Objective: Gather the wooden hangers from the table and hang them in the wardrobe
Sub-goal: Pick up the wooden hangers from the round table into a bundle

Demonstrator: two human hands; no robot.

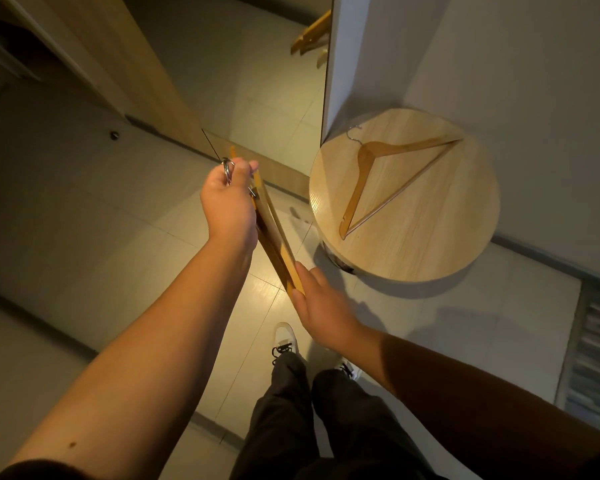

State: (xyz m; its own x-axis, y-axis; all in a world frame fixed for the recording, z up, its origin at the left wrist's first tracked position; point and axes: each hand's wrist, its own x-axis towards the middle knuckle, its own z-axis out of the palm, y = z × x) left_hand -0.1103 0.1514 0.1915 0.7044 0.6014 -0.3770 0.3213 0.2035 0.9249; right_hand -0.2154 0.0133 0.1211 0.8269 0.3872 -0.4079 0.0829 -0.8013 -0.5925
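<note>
My left hand (227, 202) is shut on the metal hooks of a bunch of wooden hangers (274, 233), which slant down to the right in front of me. My right hand (321, 306) touches the bunch's lower end with fingers stretched flat along it. One more wooden hanger (366, 157) lies flat on the round wooden table (447, 237) at the right, its hook pointing toward the wall corner. Both hands are left of the table and apart from that hanger.
A tall mirror (257, 81) leans against the white wall (499, 46) behind the table and reflects hangers near its top. A wooden wardrobe panel (136, 46) stands at upper left. Tiled floor lies below, with my legs and white shoes (284, 337) at the bottom.
</note>
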